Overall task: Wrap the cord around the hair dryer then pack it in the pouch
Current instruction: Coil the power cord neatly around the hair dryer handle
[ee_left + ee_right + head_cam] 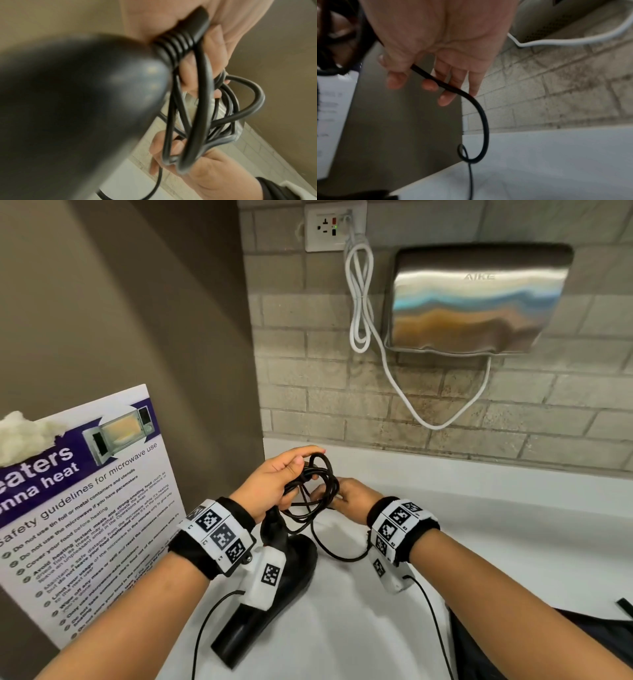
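The black hair dryer (274,573) is held with its nozzle down on the white counter (496,542) and its handle up. My left hand (301,470) grips several loops of the black cord (318,491) bunched at the handle's end; the ribbed cord collar (178,44) sits against its palm. The blurred handle (77,108) fills the left wrist view. My right hand (329,494) is just right of the loops and pinches a free stretch of cord (453,89) between thumb and fingers. The slack cord (342,556) trails onto the counter. A dark fabric pouch (582,635) lies at the lower right.
A steel hand dryer (479,299) hangs on the tiled wall, its white cable (359,296) looped down from an outlet (334,227). A microwave safety sign (89,508) leans against the brown wall at the left. Thin black wires run from both wrist cameras.
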